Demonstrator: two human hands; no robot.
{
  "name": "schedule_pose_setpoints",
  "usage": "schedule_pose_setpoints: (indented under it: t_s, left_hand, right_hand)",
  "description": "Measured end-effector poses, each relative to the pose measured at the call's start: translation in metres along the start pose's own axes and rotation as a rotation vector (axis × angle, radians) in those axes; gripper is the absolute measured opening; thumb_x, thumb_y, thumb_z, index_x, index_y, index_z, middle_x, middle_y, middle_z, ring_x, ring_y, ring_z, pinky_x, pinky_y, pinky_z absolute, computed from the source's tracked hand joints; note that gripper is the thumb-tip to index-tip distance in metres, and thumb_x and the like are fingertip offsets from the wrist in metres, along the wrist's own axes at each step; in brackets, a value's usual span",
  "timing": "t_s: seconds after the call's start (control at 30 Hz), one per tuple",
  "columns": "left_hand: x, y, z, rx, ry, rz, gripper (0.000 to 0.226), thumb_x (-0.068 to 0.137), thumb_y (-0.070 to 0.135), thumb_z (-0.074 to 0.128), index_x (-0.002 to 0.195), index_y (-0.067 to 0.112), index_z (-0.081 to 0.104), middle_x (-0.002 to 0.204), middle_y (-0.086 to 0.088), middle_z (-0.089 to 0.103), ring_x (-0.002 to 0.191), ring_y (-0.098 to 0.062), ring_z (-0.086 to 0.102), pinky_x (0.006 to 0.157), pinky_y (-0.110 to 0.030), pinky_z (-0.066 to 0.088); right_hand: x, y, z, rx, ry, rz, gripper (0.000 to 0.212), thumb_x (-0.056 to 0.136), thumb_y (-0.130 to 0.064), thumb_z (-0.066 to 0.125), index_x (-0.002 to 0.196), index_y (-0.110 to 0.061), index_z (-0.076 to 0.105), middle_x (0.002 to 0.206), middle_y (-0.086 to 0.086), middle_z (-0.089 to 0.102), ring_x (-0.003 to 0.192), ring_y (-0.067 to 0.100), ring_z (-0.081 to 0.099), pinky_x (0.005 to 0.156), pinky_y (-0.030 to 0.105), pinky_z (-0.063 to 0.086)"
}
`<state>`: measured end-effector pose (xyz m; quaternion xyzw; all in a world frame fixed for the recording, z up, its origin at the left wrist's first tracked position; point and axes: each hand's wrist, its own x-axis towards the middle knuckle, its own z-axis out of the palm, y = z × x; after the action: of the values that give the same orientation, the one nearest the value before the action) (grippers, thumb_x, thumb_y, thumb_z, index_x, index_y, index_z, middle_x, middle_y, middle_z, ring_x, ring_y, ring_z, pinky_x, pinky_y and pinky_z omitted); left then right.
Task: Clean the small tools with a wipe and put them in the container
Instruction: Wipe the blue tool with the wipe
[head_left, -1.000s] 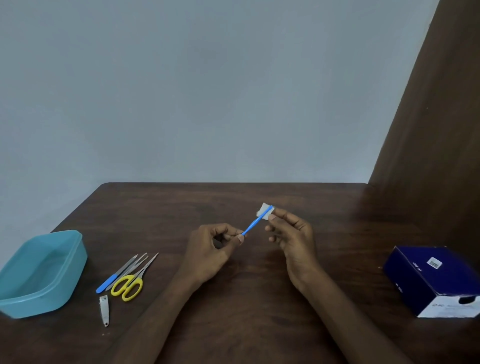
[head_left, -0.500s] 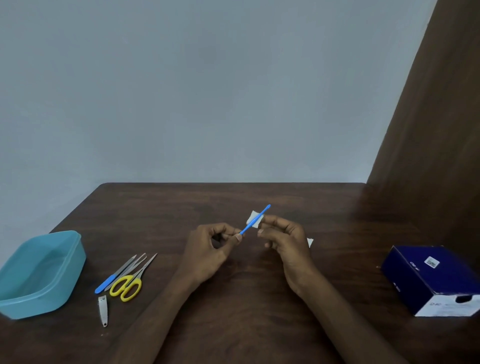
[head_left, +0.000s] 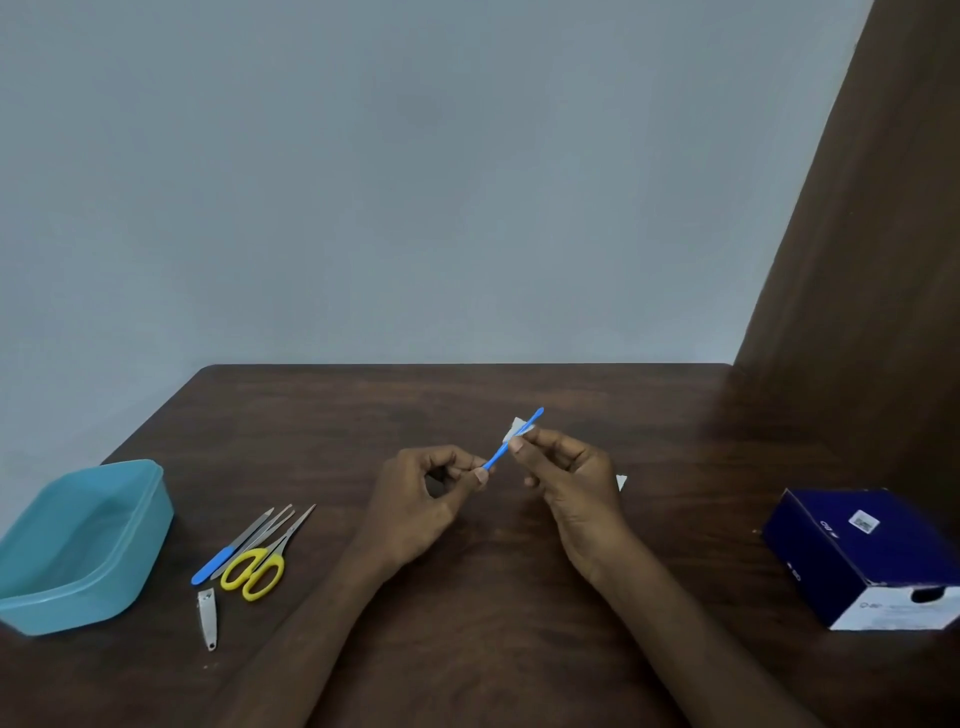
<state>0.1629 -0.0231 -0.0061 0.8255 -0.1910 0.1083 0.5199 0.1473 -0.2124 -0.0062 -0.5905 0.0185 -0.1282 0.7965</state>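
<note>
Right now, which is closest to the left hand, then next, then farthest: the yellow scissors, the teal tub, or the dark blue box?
Measured from the left hand in the head view:
1. Yellow scissors, just to its left on the table.
2. Teal tub, farther left at the table's edge.
3. Dark blue box, far off on the right side, beyond the right hand.

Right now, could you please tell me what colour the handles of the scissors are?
Yellow: the scissors' handles show clearly in the head view, lying left on the table.
</note>
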Motion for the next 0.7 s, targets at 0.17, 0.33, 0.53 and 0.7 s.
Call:
schedule_pose_setpoints:
  t_s: [0.17,0.33,0.53,0.7]
  left_hand:
    - [-0.001,0.005,0.001,0.01,-0.027,-0.007,0.01,0.095,0.024,0.082,0.089,0.032,0.085,0.08,0.012,0.079,0.075,-0.021,0.074,0.07,-0.032,0.057]
    - [-0.002,0.003,0.001,0.041,-0.021,-0.001,0.018,0.093,0.024,0.084,0.085,0.04,0.082,0.079,0.011,0.078,0.072,-0.011,0.072,0.07,-0.028,0.056]
    - [-0.003,0.007,-0.001,0.012,-0.041,0.004,0.011,0.095,0.023,0.082,0.091,0.033,0.085,0.082,0.014,0.079,0.074,-0.003,0.068,0.07,-0.021,0.054]
    - [-0.003,0.006,-0.003,-0.013,-0.029,0.042,0.01,0.097,0.023,0.081,0.093,0.032,0.085,0.082,0.012,0.079,0.078,-0.007,0.071,0.076,-0.023,0.055]
  right_hand:
    - [0.005,-0.004,-0.001,0.071,0.112,-0.002,0.01,0.088,-0.02,0.085,0.093,-0.011,0.084,0.099,-0.001,0.081,0.072,0.006,0.058,0.066,0.025,0.047]
    - [0.005,-0.002,-0.004,0.087,0.104,0.059,0.016,0.087,-0.025,0.085,0.091,-0.009,0.085,0.071,0.001,0.061,0.064,0.01,0.048,0.065,0.028,0.043]
    - [0.007,-0.005,-0.008,0.005,0.113,0.019,0.013,0.087,-0.023,0.085,0.087,-0.01,0.084,0.074,-0.01,0.072,0.066,0.004,0.055,0.065,0.024,0.046]
    - [-0.007,0.0,0.001,-0.167,-0.083,0.04,0.014,0.089,-0.027,0.084,0.086,-0.013,0.083,0.095,0.002,0.082,0.085,0.006,0.066,0.075,0.03,0.048]
